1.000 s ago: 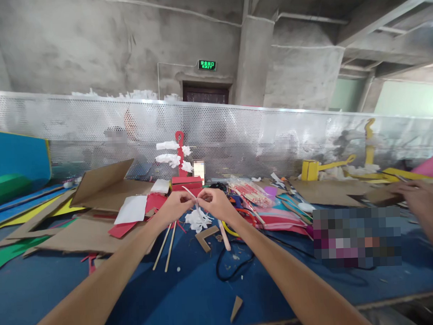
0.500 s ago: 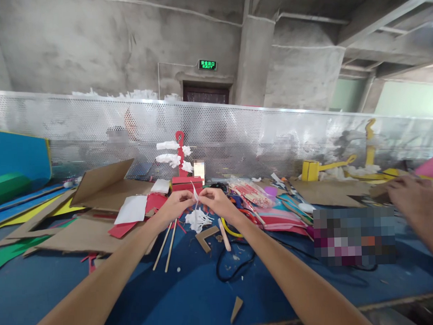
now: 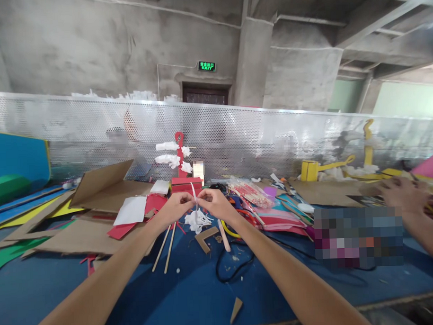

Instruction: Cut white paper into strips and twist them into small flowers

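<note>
Between my two hands, a thin white strip point(image 3: 194, 191) stands nearly upright, its top end reaching above my fingers. My left hand point(image 3: 178, 205) pinches it from the left. From the right, my right hand point(image 3: 214, 203) pinches the same strip, the fingertips of both hands almost meeting. Beneath them on the blue table lies a bunch of frayed white strips point(image 3: 197, 221). Just behind my hands stands a red base point(image 3: 186, 184) with a hooked red upright point(image 3: 180, 154) that carries white crumpled pieces on its sides.
Cardboard sheets point(image 3: 84, 233) cover the left side. Thin wooden sticks point(image 3: 170, 249), an L-shaped cardboard piece point(image 3: 206, 239) and a black cord point(image 3: 224, 278) lie nearby. A perforated metal screen point(image 3: 237, 133) stands behind. At right, another person's hand point(image 3: 405, 196) is over the table.
My hands stay almost in place on the white strip, whose upper end looks straighter. The other person's hand at right has shifted slightly left, its fingers spread.
</note>
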{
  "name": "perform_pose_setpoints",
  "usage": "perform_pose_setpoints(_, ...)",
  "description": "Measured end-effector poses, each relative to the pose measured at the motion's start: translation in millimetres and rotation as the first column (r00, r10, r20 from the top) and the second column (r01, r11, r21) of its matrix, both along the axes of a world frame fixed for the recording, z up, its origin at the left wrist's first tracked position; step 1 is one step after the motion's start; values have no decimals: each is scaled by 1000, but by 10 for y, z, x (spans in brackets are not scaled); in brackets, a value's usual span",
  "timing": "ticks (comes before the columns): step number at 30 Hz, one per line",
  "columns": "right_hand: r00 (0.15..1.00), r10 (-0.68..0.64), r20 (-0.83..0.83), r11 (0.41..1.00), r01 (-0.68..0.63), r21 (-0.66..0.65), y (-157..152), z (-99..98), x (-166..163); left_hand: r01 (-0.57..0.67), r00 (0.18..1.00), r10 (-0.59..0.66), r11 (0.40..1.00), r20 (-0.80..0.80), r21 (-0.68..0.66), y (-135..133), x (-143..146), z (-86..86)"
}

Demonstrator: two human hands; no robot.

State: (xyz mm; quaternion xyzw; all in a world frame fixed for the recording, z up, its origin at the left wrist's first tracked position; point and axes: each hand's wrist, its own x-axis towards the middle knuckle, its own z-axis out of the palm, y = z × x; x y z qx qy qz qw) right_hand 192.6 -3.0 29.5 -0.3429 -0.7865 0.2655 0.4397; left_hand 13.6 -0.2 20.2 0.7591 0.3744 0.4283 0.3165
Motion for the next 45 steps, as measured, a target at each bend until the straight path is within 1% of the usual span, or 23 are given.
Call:
perform_pose_setpoints(9, 999, 20, -29, 999, -21, -36, 14, -17, -4, -3, 1000, 3, 1000, 18, -7, 7, 11, -14)
perform_pose_setpoints(17, 999, 3, 38, 1000, -3, 0, 45, -48, 2, -10, 1000, 10, 997, 4, 75, -12, 21, 0)
perform_pose_setpoints(24, 998, 16, 62, 1000, -16, 2, 51, -53, 9, -3, 999, 5, 997, -39, 72, -55, 14, 18)
perform_pose_setpoints(29, 998, -8, 62, 1000, 7, 14, 62, -55, 8, -7, 1000, 8, 998, -16, 56, -67, 24, 28)
perform_pose_setpoints(36, 1000, 17, -1, 999, -17, -32, 61, -43, 6, -22, 1000, 23, 992, -1, 121, -16, 4, 11)
perform_pose_setpoints(45, 996, 50, -71, 993, -57, -100, 69, -40, 11, -9, 1000, 8, 995, 9, 95, -63, 9, 45)
